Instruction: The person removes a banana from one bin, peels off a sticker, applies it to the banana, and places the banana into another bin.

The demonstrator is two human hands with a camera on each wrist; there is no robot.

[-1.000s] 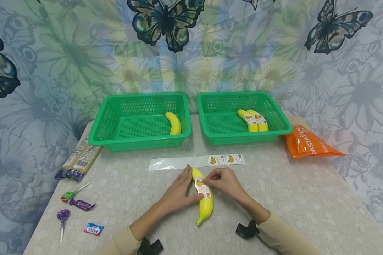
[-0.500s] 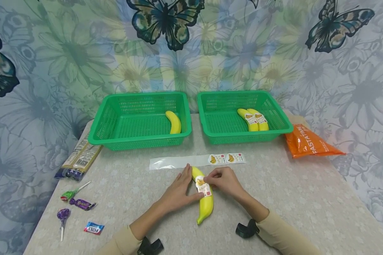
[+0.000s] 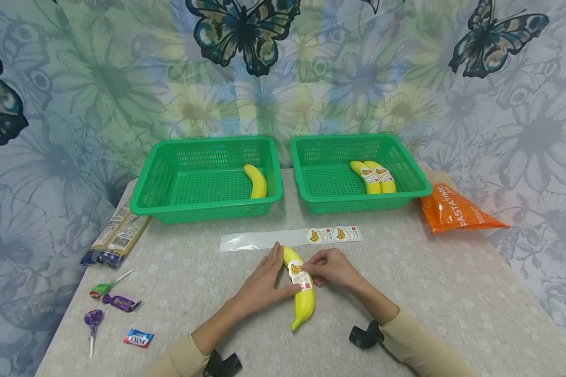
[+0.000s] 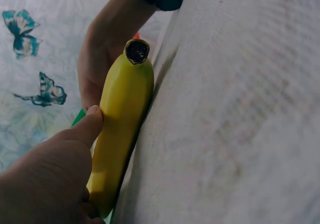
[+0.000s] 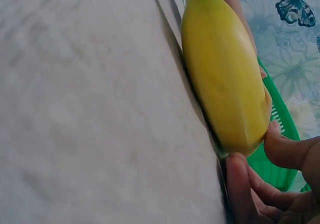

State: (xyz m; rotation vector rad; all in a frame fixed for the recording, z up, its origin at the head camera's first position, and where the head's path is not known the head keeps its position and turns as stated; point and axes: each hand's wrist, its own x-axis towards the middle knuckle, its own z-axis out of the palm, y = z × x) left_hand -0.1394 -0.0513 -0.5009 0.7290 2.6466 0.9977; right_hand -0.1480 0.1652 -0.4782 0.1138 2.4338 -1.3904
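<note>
Two hands (image 3: 298, 276) on banana (image 3: 303, 306), sticker (image 3: 300, 276) seemingly pressed

Four bananas: one (image 3: 303, 293) on the table between two hands (left hand (image 3: 264, 283), right hand (image 3: 332, 268)), one (image 3: 257, 180) in the left basket (image 3: 170, 178) at eleven o'clock, two (image 3: 373, 177) in the right basket (image 3: 405, 167) at one o'clock. Two green baskets. One sticker strip (image 3: 264, 240) carrying two stickers (image 3: 329, 234). Two lollipops (image 3: 94, 319) and two wrapped candies (image 3: 122, 302) at nine o'clock. One orange bag (image 3: 457, 212). One dark packet (image 3: 118, 238).
</note>
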